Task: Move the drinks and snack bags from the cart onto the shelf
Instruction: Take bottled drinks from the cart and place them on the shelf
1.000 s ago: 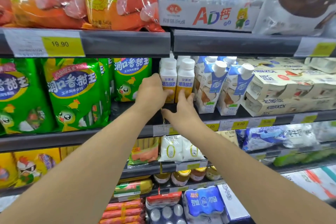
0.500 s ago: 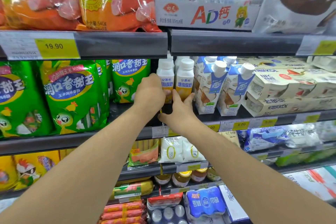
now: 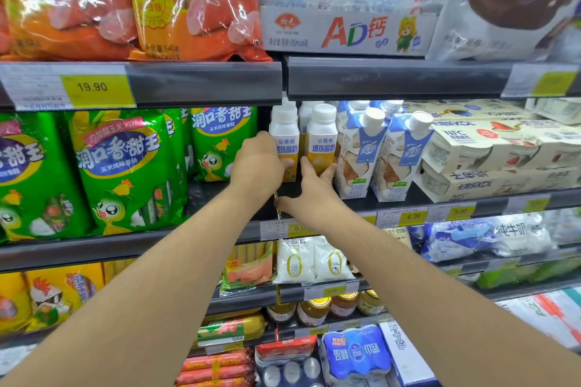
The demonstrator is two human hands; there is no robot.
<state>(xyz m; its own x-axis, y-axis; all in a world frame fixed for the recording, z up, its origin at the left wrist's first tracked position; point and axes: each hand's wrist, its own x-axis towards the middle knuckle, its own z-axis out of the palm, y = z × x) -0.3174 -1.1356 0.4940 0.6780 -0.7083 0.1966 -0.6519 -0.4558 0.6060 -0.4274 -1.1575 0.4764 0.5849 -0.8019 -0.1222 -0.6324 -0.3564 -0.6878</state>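
Note:
Two white yogurt drink bottles with yellow bases stand side by side on the middle shelf (image 3: 393,201). My left hand (image 3: 257,163) wraps the lower part of the left bottle (image 3: 284,132). My right hand (image 3: 314,188) cups the base of the right bottle (image 3: 322,135), thumb on its left side and fingers on its right. More white bottles stand behind them. Green snack bags (image 3: 119,166) fill the same shelf to the left. The cart is out of view.
Blue and white drink cartons (image 3: 361,151) stand right against the right bottle, with boxed yogurt packs (image 3: 490,157) beyond them. Orange sausage bags (image 3: 141,3) and an AD milk case (image 3: 345,28) sit on the shelf above. Lower shelves hold milk pouches, jars and sausages.
Both hands stay on the two bottles at the shelf front. My right hand has slid a little higher around its bottle's base. The view has shifted slightly.

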